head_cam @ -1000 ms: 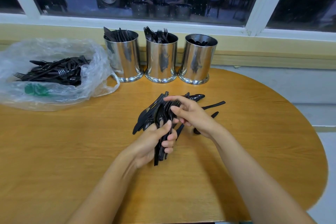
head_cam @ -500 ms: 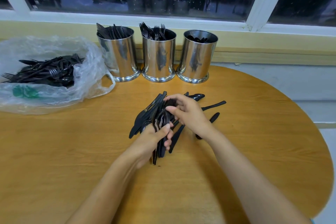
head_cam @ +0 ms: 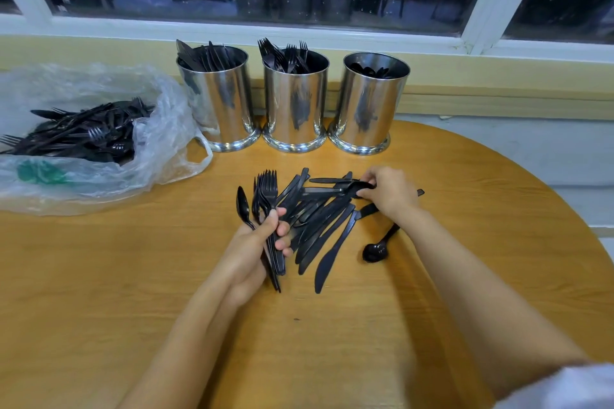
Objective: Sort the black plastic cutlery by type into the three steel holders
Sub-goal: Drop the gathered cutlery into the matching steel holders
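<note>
The left hand (head_cam: 255, 242) is curled round a bundle of forks (head_cam: 268, 188), tines up, with one spoon (head_cam: 243, 206) held alongside, near the middle of the bench (head_cam: 99, 276). The right hand (head_cam: 390, 191) pinches a dark piece (head_cam: 360, 185) at the far end of the loose knives (head_cam: 319, 226) — its type is unclear. A second spoon (head_cam: 375, 251) lies just right of that pile. Three steel holders (head_cam: 295, 103) stand in a row at the far edge, the left showing knife blades and the middle fork tines. A plastic bag (head_cam: 159, 129) of more cutlery (head_cam: 83, 133) sits at the left edge.
</note>
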Demonstrator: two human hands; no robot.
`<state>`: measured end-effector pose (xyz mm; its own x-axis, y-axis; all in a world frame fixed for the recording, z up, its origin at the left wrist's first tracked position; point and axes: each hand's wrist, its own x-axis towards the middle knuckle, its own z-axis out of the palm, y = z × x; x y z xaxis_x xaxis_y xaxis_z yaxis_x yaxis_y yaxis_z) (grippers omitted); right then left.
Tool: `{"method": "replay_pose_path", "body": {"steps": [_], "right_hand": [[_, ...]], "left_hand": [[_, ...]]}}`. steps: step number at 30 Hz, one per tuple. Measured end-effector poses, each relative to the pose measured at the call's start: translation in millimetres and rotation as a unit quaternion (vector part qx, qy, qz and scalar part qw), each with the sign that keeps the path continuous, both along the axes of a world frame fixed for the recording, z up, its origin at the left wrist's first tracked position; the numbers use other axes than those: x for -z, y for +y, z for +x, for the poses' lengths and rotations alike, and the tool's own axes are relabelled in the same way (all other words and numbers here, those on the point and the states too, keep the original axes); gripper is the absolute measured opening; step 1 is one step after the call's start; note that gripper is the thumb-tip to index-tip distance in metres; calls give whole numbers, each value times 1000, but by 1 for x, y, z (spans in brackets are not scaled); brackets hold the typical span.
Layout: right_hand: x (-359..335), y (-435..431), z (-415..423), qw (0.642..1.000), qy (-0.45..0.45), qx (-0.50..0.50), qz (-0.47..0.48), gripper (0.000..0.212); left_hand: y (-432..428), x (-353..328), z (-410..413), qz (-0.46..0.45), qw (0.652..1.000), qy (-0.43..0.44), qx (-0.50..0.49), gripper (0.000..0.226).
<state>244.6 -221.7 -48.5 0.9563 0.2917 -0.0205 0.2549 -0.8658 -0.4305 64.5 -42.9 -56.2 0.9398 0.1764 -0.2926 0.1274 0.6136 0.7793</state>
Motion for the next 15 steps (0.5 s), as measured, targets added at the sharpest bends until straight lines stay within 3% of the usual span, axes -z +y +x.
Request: {"method": "replay_pose_path", "body": {"steps": [3,11,15], "right_hand": [[-6,3,1,999,-18,24,27,6],[-37,1,7,951,-194,-2,239,19],[-55,3,-8,934,-178,-42,306,20]], "left_hand": [[0,-1,0,-30,999,16,-5,15],[-3,-5,-3,-65,997,51,6,14],[-3,-8,-6,-56,997,53,8,19]]}}
